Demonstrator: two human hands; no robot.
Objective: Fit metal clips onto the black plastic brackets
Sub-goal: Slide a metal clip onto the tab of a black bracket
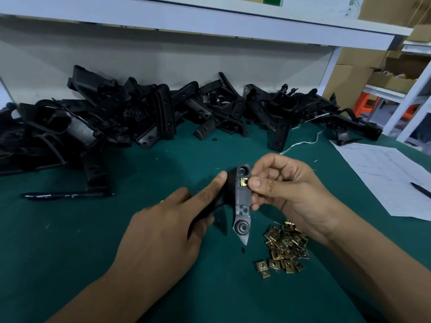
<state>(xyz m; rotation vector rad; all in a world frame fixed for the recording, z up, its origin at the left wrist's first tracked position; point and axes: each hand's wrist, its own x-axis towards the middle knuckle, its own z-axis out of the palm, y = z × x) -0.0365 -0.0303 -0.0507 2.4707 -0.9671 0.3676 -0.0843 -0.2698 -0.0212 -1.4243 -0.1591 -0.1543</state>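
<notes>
No legible text anywhere. Black marker pen (67, 195) on the green desk (70, 241), left side: pale printing along the barrel, too blurred to read. White paper sheet (382, 173) on the desk at right: ruled like a form or table, faint lines of print, none readable. Green panel (272, 0) at the top edge above the shelf: no lettering visible. Cardboard boxes (349, 73) at right: no markings made out.

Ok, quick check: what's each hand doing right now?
Left hand: grips the black plastic bracket, index finger straight along it.
Right hand: pinches a small brass-coloured metal clip against the bracket.
</notes>
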